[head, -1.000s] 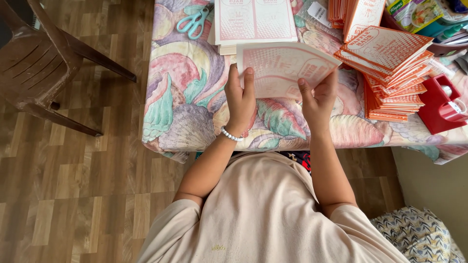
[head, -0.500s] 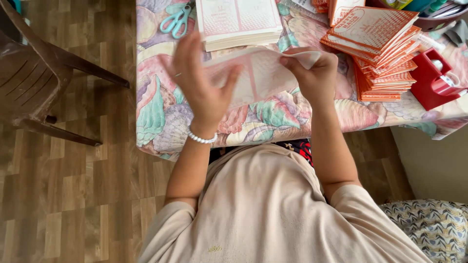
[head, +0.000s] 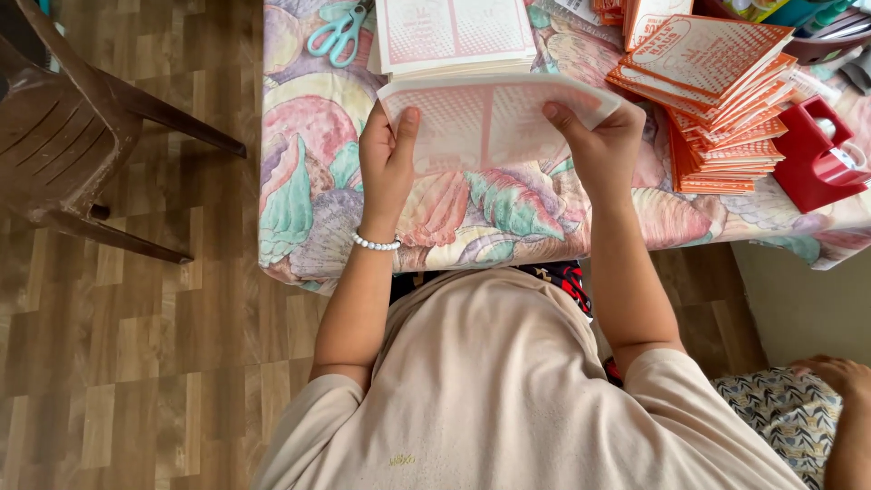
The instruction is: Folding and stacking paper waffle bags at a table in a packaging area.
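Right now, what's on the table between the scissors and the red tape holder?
In the head view, a stack of printed sheets and a pile of orange booklets lie between the scissors and the red tape holder.

Orange-white flat packets (head: 717, 100) stacked right of a pink printed sheet (head: 490, 122).

Light: bright, even, soft daylight | Shadows: faint, under the chair (head: 63, 136) | Focus: sharp, no blur | Edges: slight wide-angle stretch

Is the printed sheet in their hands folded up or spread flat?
Spread open: the sheet stretches wide between left hand and right hand, two printed panels showing either side of a centre line.
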